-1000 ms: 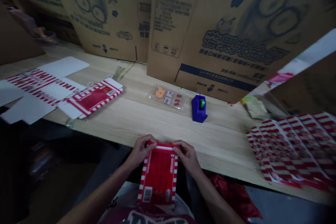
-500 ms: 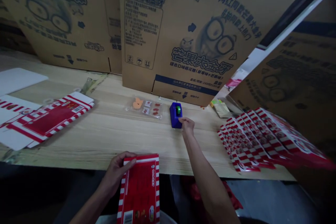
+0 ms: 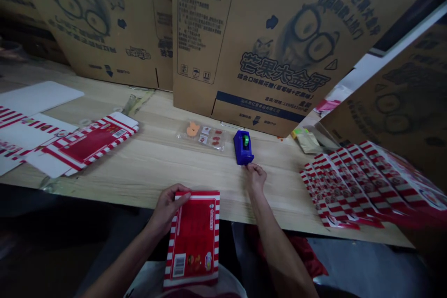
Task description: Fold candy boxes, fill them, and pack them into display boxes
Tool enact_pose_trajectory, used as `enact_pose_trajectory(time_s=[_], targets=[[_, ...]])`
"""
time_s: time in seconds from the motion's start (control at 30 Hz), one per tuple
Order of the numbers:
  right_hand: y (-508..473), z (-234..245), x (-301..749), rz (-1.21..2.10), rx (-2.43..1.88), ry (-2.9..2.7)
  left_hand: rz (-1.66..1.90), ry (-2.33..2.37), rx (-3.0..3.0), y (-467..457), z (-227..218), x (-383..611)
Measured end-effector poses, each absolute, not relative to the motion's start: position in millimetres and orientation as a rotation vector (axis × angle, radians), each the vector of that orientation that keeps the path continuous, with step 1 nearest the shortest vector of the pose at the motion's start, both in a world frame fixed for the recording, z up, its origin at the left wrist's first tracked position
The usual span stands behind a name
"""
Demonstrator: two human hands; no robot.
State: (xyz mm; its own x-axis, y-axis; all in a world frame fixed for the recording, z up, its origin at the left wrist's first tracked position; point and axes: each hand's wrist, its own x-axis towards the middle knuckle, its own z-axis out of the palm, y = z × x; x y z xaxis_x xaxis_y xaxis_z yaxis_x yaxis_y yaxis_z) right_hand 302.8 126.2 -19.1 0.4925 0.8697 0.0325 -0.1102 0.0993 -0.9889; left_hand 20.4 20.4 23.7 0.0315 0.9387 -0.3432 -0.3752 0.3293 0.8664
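My left hand (image 3: pixel 171 207) grips the upper left corner of a flat red box (image 3: pixel 192 237) with red-and-white striped edges, thumb on top. The box lies over my lap below the table edge, its barcode at the bottom. My right hand (image 3: pixel 256 177) is closed in a pinch just at the front end of a blue tape dispenser (image 3: pixel 240 151) holding a green-cored roll. Any tape between those fingers is too thin to make out. Left of the dispenser lies a clear packet (image 3: pixel 202 135) with an orange piece and small printed sachets.
Striped red cartons (image 3: pixel 101 142) and white card (image 3: pixel 45 95) lie at the left. A row of overlapping striped boxes (image 3: pixel 356 186) stands at the right, near a small pale packet (image 3: pixel 307 141). Large cardboard boxes (image 3: pixel 251 46) wall off the back of the table (image 3: pixel 157 167).
My right hand has moved from the dispenser's side to just below its front end. The view has shifted, and more of the red box in my left hand shows.
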Motion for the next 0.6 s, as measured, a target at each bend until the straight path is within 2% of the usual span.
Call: enact_pose_trajectory(time_s=[0.13,0.27,0.33,0.47,0.53,0.6], targets=[[109,12,286,1.186,-1.257,-0.968,1.035,1.116,0.92,46,43,12],[94,53,252,1.554,-1.057,-1.705,0.782,1.066,1.118,68,54,12],[89,66,237,1.471,-0.974,-2.07,0.744,1.048,1.133,71,54,17],[87,72,224,1.051,-1.141,-2.307,0.732,1.031,1.173,66,53,23],[89,68,226,1.111,-1.204,-2.285,0.734,1.035,1.185,61,57,22],[90,62,229,1.415,-1.222,-2.166,0.735,1.013,1.199,56,63,22]])
